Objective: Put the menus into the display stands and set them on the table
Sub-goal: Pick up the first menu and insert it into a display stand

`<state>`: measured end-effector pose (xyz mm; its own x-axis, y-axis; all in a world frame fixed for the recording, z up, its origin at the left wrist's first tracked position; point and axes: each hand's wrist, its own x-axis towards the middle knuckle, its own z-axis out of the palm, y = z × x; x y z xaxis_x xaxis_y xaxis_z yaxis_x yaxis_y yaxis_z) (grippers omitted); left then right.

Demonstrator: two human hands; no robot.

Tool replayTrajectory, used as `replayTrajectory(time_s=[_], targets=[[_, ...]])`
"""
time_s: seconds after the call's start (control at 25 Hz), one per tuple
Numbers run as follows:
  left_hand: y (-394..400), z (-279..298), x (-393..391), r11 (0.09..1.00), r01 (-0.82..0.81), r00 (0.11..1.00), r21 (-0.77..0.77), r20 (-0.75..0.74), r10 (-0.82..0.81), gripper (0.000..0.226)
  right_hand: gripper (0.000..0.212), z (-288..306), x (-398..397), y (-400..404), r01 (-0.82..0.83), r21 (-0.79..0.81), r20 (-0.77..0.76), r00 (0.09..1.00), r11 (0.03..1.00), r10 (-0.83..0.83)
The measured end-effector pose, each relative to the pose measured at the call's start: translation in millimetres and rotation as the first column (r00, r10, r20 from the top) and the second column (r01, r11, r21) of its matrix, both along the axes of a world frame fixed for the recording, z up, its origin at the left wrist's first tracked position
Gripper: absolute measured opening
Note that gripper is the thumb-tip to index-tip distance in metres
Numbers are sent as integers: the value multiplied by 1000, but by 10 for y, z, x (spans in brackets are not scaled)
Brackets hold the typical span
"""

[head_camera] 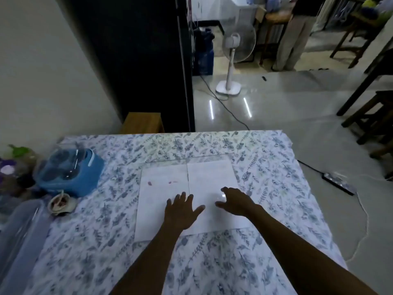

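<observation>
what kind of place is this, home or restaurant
Most likely a home or a small family eatery; it is hard to be sure. A floral cloth covers the table, a standing fan stands on a tiled floor, and wooden stools sit nearby.

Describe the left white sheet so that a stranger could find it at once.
On the table with the floral cloth, two white sheets lie side by side in the middle. The left sheet lies under the left hand. Only it carries small pink marks; the right sheet is plain.

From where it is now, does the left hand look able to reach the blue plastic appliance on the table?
Probably yes: the left hand lies open on the white sheet, and only bare floral tablecloth separates it from the blue plastic appliance.
</observation>
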<state>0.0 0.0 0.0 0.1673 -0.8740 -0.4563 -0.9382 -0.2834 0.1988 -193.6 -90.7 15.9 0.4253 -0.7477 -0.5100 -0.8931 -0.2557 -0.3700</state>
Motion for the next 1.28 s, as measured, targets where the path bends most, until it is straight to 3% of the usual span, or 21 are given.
replayTrajectory(time_s=[0.16, 0.24, 0.36, 0.48, 0.64, 0.84, 0.96, 1.16, 1.28], targets=[[-20, -299, -104, 1000, -15, 999, 9, 44, 15, 85, 67, -248, -170, -41, 76, 4, -23, 997, 997, -76], [12, -422, -164, 999, 34, 999, 35, 37, -35, 98, 62, -382, -255, -1, 224, -28, -26, 974, 974, -225], [75, -540, -231, 995, 91, 995, 37, 36, -92, 123, 73, -516, -370, 91, 417, -66, -46, 906, 906, -420], [120, -612, -249, 994, 109, 992, 18, 58, -110, 127, 62, -647, -387, 129, 509, -19, 1, 861, 861, -509], [165, -649, -228, 993, 116, 990, -8, 79, -115, 125, 44, -692, -458, 112, 649, 97, 94, 749, 754, -656], [298, -700, -207, 983, 136, 987, -126, 104, -124, 116, 30, -627, -540, 265, 678, 251, 214, 658, 691, -722], [471, -637, -225, 971, 204, 972, -120, 140, -187, 101, 35, -572, -534, 503, 681, 220, 332, 621, 699, -710], [941, -504, -97, 930, 297, 952, -217, 139, -272, 73, 40, -445, -501, 924, 658, 133, 426, 638, 741, -642], [1129, -308, -5, 871, 362, 931, -331, 182, -318, 69, 32, -308, -571, 1187, 686, 205, 499, 541, 698, -677]])
